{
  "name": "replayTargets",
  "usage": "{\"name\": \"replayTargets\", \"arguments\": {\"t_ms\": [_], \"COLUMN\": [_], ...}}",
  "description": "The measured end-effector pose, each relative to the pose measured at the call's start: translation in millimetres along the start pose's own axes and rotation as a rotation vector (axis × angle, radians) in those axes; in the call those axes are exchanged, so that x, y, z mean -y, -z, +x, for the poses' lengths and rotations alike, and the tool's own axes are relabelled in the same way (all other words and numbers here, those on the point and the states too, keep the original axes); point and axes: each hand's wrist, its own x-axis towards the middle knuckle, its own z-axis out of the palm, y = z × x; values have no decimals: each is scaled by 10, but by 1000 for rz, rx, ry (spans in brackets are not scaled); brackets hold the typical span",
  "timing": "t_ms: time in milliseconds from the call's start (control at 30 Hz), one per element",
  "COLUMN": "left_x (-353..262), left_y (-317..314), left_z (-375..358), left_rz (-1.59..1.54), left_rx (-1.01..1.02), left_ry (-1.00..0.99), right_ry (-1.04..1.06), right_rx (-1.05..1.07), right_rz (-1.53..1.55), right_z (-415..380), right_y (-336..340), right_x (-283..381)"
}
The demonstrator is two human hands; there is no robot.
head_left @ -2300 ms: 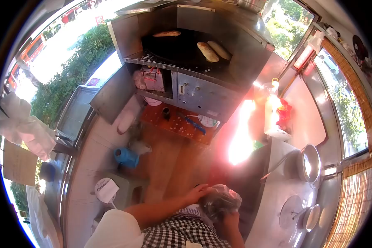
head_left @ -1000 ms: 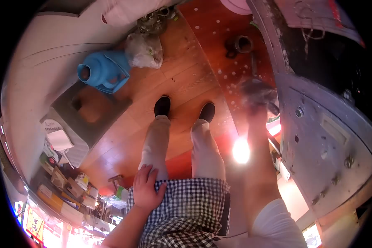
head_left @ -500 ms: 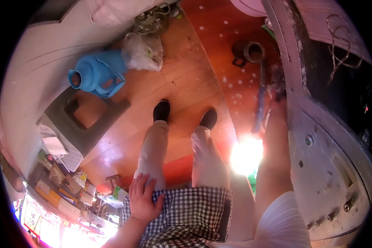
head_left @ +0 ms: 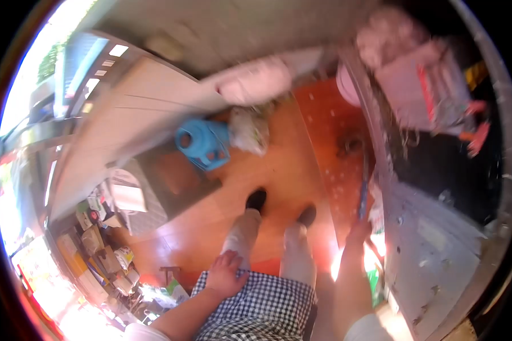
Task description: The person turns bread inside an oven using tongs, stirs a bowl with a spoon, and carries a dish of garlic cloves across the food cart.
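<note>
My left hand (head_left: 226, 275) rests on my left thigh, fingers lying loosely apart over the black-and-white checked cloth (head_left: 256, 304) and pale trousers. My right arm reaches forward on the right side. At the end of a long blue handle (head_left: 363, 196), my right hand (head_left: 359, 232) appears closed round it, though motion blur softens the fingers. The handle runs up to a round, dark cup-like end (head_left: 354, 146) on the red floor, so it looks like a long-handled ladle. White plastic (head_left: 376, 213) shows beside the handle.
A blue plastic jug (head_left: 202, 145) and a clear plastic bag (head_left: 249, 131) stand on the wooden floor, near a grey frame (head_left: 176, 176). A grey metal cabinet (head_left: 432, 244) borders the right. Cluttered boxes (head_left: 91, 244) lie left. Bright glare shows by my right arm.
The view has tilted up and swung, so more of the room shows. My right hand has drawn back from beside the cabinet to the blue handle's near end. My left hand stays on my thigh.
</note>
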Motion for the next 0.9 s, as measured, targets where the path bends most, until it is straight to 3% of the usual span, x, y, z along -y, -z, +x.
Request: {"name": "replayTargets", "arguments": {"t_ms": [33, 100, 133, 167, 233, 300, 400, 500, 633, 733, 800, 900], "left_x": [37, 92, 142, 205, 260, 331, 459, 831, 863, 850, 963, 879], "left_y": [26, 69, 92, 144, 274, 589, 953, 1128, 1668, 1878, 1920, 2065], "left_z": [-61, -196, -239, -282, -346, -452, -518, -582, -792, -827, -676, -469], "left_rz": [-10, -39, -36, -32, -55, -155, -212, -90, 0, -145, -171, -280], "left_rx": [0, 7, -8, -19, 19, 39, 89, 125, 258, 211, 103, -253], "left_ry": [-4, -26, -22, -23, -25, -30, -20, -19, 83, 209, 144, 145], "right_ry": [-15, -15, -194, -156, 267, 510, 696, 366, -104, -207, -219, -263], "right_rx": [167, -7, 220, 366, 664, 812, 903, 1056, 1085, 1017, 957, 860], "right_rz": [-131, 48, -12, -156, -640, -924, -1072, -1076, -725, -661, -634, -579], "right_z": [-33, -1035, -1161, -1659, -1910, -2251, -2691, -3298, -3618, -3493, -3319, -3035], "right_y": [192, 184, 313, 314, 519, 673, 843, 1070, 1472, 1558, 1693, 1885], "right_x": [-278, -163, -182, 73, -40, 2, 412, 970, 975, 1017, 1048, 1008]}}
